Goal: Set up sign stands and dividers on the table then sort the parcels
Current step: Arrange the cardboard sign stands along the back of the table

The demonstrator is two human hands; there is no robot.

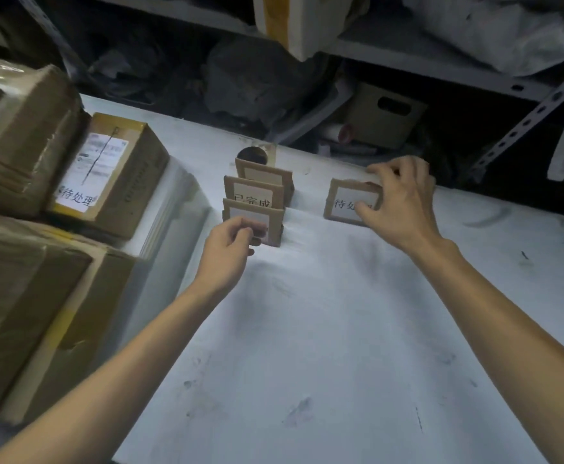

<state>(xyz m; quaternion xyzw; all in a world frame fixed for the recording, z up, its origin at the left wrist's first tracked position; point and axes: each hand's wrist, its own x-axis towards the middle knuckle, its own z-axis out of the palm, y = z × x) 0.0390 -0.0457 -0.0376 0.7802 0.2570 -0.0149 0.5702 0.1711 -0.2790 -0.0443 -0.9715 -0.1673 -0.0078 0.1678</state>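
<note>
Three cardboard sign stands with white labels stand in a row, one behind another, near the middle of the white table (324, 329). My left hand (228, 249) pinches the nearest sign stand (274, 217) at its lower front. The middle sign stand (257, 192) and the far sign stand (267, 172) stand free behind it. A separate sign stand (344, 202) stands to the right near the table's far edge. My right hand (401, 199) grips it, fingers over its top, thumb on its label. Brown parcels are piled at the left, one labelled parcel (113, 175) on top.
Stacked cardboard boxes (22, 296) fill the table's left side. A round hole (253, 155) opens in the table behind the signs. Beyond the far edge stand metal shelves (441, 65) with dark bags and a box with a handle slot (387, 115).
</note>
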